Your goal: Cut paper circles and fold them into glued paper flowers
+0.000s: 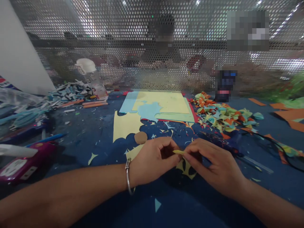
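Note:
Between my fingertips is a small piece of yellow paper (178,152), seen nearly edge-on. My left hand (158,160), with a silver bangle (128,175) on its wrist, pinches its left end. From the other side my right hand (211,161) pinches the right end. Just below the fingers lies a yellow paper scrap (188,171) with cut-out curves. A round brown disc (141,137) rests beyond my left hand, beside a yellow sheet (125,126) with scalloped edges. Part of another yellow piece (134,152) is hidden behind my left hand.
Stacked coloured sheets (163,103) lie ahead. A pile of small folded papers (220,115) is at right, near a phone (225,85) and a black cable (280,144). A bottle (93,79), a heap of scraps (71,91) and a magenta device (26,161) are at left. A perforated screen (118,72) stands behind.

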A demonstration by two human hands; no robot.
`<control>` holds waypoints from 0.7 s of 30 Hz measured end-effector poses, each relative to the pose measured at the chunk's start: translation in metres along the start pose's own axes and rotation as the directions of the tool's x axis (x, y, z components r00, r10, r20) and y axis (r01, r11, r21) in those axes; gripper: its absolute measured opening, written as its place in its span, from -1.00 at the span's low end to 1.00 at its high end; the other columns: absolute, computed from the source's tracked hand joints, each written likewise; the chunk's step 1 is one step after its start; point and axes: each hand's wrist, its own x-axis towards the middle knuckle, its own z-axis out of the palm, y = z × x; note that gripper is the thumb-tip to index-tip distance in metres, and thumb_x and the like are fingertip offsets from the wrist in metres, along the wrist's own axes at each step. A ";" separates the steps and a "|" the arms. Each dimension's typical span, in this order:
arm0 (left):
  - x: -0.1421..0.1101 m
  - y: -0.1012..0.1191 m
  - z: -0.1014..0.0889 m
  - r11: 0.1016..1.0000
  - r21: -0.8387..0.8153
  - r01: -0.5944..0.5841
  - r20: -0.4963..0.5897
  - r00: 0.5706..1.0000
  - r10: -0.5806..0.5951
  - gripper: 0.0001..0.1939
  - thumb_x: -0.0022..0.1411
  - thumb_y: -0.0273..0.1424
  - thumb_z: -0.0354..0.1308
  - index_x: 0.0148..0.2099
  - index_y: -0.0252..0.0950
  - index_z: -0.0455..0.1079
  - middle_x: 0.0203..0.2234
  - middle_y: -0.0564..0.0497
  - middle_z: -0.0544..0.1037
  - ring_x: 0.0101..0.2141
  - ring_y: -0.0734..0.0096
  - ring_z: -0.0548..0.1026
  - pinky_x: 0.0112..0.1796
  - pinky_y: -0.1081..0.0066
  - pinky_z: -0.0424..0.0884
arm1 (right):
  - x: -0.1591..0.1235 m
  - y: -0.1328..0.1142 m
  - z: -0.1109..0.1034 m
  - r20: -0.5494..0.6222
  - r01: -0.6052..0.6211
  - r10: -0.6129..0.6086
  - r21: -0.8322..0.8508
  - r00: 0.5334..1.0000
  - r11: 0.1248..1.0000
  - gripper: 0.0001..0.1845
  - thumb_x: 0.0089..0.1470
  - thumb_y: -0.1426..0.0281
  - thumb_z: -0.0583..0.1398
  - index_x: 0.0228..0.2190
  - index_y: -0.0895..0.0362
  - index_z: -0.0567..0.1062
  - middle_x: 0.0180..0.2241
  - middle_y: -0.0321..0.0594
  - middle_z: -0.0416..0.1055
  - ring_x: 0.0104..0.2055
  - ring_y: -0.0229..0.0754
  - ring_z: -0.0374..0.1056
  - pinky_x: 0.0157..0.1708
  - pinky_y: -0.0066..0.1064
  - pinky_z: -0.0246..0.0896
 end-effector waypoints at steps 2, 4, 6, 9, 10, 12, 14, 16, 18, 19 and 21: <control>0.000 0.000 0.000 1.000 0.005 -0.003 -0.004 1.000 0.003 -0.88 0.20 -0.33 0.20 -0.33 -0.27 0.40 -0.52 0.08 0.44 -0.50 0.51 0.36 -0.46 0.46 0.26 | 0.001 0.000 0.000 -0.003 0.004 -0.004 -0.003 1.000 1.000 -0.87 0.26 0.49 0.15 -0.34 0.11 0.47 -0.44 -0.27 0.39 -0.45 -0.29 0.31 -0.47 -0.45 0.24; 0.000 0.001 -0.001 1.000 0.019 0.005 -0.007 1.000 -0.005 -0.87 0.19 -0.32 0.21 -0.34 -0.27 0.40 -0.53 0.08 0.44 -0.51 0.50 0.35 -0.46 0.46 0.26 | 0.002 0.000 0.001 -0.006 0.015 -0.015 0.001 1.000 1.000 -0.87 0.26 0.50 0.15 -0.33 0.11 0.48 -0.43 -0.27 0.40 -0.44 -0.29 0.32 -0.45 -0.45 0.26; 0.000 0.001 -0.001 0.999 0.035 0.014 -0.007 1.000 -0.013 -0.85 0.20 -0.31 0.22 -0.35 -0.28 0.39 -0.55 0.08 0.44 -0.53 0.51 0.34 -0.48 0.47 0.24 | 0.003 0.001 0.001 -0.013 0.022 -0.022 -0.001 1.000 1.000 -0.88 0.25 0.51 0.16 -0.33 0.12 0.48 -0.43 -0.27 0.40 -0.44 -0.30 0.33 -0.44 -0.46 0.26; 0.001 0.001 -0.002 0.999 0.033 0.022 0.003 1.000 -0.022 -0.83 0.21 -0.29 0.21 -0.35 -0.28 0.39 -0.55 0.08 0.46 -0.53 0.51 0.35 -0.49 0.47 0.24 | 0.003 0.002 0.001 -0.014 0.016 -0.016 -0.003 1.000 1.000 -0.89 0.24 0.51 0.18 -0.34 0.12 0.47 -0.44 -0.29 0.39 -0.44 -0.30 0.33 -0.44 -0.47 0.25; 0.002 0.001 -0.002 0.999 0.026 0.025 0.009 1.000 -0.026 -0.83 0.22 -0.29 0.21 -0.34 -0.28 0.39 -0.55 0.08 0.46 -0.53 0.51 0.36 -0.49 0.47 0.24 | 0.002 0.002 0.001 -0.011 0.014 -0.014 0.001 1.000 1.000 -0.90 0.23 0.51 0.18 -0.34 0.12 0.47 -0.44 -0.29 0.39 -0.44 -0.31 0.32 -0.44 -0.47 0.25; 0.002 0.002 -0.002 0.999 0.013 0.029 0.018 0.999 -0.029 -0.84 0.22 -0.31 0.21 -0.34 -0.28 0.39 -0.55 0.08 0.47 -0.53 0.51 0.36 -0.49 0.48 0.24 | 0.001 0.003 0.001 -0.007 0.016 -0.016 0.013 1.000 1.000 -0.90 0.23 0.51 0.18 -0.34 0.11 0.46 -0.44 -0.30 0.39 -0.44 -0.31 0.32 -0.44 -0.47 0.25; 0.002 0.003 -0.002 1.000 0.004 0.022 0.025 0.999 -0.022 -0.86 0.21 -0.33 0.21 -0.34 -0.28 0.39 -0.55 0.08 0.47 -0.53 0.52 0.36 -0.49 0.48 0.24 | 0.000 0.003 0.001 -0.017 0.024 -0.024 0.018 1.000 1.000 -0.90 0.24 0.50 0.18 -0.34 0.12 0.47 -0.45 -0.30 0.39 -0.45 -0.31 0.32 -0.44 -0.47 0.25; 0.002 0.002 -0.002 1.000 -0.002 0.016 0.018 1.000 -0.015 -0.86 0.20 -0.34 0.23 -0.34 -0.28 0.39 -0.55 0.09 0.47 -0.53 0.52 0.37 -0.49 0.48 0.24 | 0.000 0.002 0.001 -0.034 0.029 -0.029 0.016 0.999 0.999 -0.90 0.23 0.51 0.18 -0.34 0.12 0.47 -0.45 -0.30 0.39 -0.46 -0.32 0.31 -0.46 -0.48 0.25; 0.002 0.001 -0.002 0.998 -0.056 0.024 0.017 1.000 -0.023 -0.85 0.21 -0.32 0.24 -0.32 -0.28 0.40 -0.53 0.09 0.48 -0.51 0.53 0.39 -0.46 0.49 0.29 | 0.001 0.001 0.000 -0.049 0.030 -0.029 0.010 0.998 1.000 -0.89 0.23 0.51 0.18 -0.35 0.11 0.47 -0.45 -0.29 0.40 -0.47 -0.31 0.32 -0.48 -0.47 0.26; 0.002 0.001 -0.001 0.993 -0.112 0.036 0.023 0.999 -0.034 -0.84 0.23 -0.30 0.25 -0.30 -0.28 0.40 -0.51 0.09 0.49 -0.49 0.53 0.42 -0.43 0.49 0.33 | 0.001 0.000 0.000 -0.057 0.029 -0.029 0.005 0.998 1.000 -0.89 0.23 0.51 0.18 -0.35 0.11 0.46 -0.44 -0.28 0.41 -0.46 -0.31 0.33 -0.48 -0.47 0.27; 0.003 -0.001 0.000 0.963 -0.258 0.076 0.051 0.997 -0.065 -0.81 0.25 -0.26 0.25 -0.26 -0.28 0.40 -0.46 0.07 0.52 -0.41 0.50 0.50 -0.35 0.48 0.42 | 0.002 0.000 -0.001 -0.081 0.034 -0.035 -0.012 0.996 0.999 -0.89 0.23 0.51 0.18 -0.35 0.11 0.46 -0.43 -0.26 0.42 -0.44 -0.29 0.36 -0.46 -0.46 0.30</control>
